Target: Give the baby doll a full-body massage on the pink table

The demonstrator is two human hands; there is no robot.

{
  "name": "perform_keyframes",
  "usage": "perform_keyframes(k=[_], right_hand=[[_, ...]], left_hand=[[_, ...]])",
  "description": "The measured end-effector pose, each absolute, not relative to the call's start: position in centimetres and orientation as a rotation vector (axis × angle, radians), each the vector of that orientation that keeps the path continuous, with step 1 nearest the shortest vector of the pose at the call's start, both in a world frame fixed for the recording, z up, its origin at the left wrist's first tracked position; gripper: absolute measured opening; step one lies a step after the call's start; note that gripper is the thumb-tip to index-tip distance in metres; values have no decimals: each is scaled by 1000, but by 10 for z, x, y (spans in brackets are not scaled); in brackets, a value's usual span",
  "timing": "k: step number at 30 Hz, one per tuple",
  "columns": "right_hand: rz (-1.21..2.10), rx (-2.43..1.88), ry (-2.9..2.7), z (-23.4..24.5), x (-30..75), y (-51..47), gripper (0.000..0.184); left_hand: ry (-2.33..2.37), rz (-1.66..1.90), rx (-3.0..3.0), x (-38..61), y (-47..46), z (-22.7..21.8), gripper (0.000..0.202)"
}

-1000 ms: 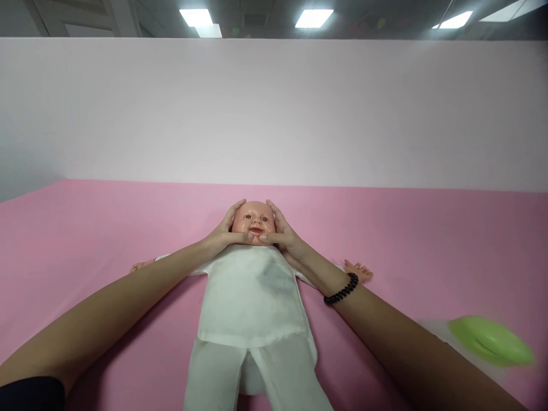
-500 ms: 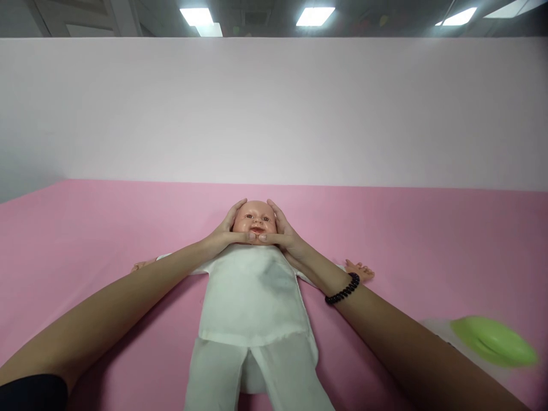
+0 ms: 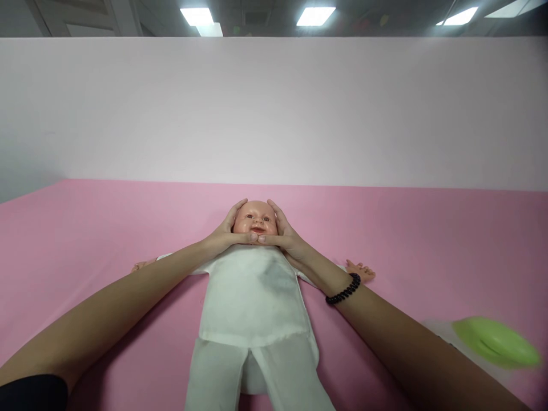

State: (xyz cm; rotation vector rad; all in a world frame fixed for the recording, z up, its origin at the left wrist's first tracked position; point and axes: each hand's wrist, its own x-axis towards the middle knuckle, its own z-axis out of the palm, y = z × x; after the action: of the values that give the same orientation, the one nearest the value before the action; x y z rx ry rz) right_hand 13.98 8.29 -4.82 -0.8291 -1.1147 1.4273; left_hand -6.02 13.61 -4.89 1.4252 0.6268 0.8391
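As it lies faceup, the doll stretches headfirst toward the wall

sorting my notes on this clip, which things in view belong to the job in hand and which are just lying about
In the job:
- baby doll, face up
- left hand and right hand, cupping its head

Not in it:
- lime-green object at far right, too blurred to name
- black coiled bracelet, simply worn
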Motion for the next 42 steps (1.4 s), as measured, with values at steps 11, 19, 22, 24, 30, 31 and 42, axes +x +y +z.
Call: perform_keyframes(k=[11,19,22,24,30,31,42], right_hand=[[1437,-819,-1099,-46,140,82,128],[1451,-828,-1090,-45,139,81,133],[1426,-844,-1090,-45,139,81,127],[1411,-857,-1094,-44,139,81,125],[1364,-905,-1112,-51,134,86,113],[1291,-946,-1126,-54,132,87,107],[645,-1239,-1402,-74,125,90,84]], left_hand=[[625,860,1373,-59,138,-51,113],[652,826,1400,-60,134,-46,120],[630,831,1383,-60,137,-50,115],[616,835,1384,-61,139,-53,113],[609,929,1420,-55,143,-63,90],[642,986,1458,-53,143,-65,83],[879,1206,2003,-50,128,-70,67]])
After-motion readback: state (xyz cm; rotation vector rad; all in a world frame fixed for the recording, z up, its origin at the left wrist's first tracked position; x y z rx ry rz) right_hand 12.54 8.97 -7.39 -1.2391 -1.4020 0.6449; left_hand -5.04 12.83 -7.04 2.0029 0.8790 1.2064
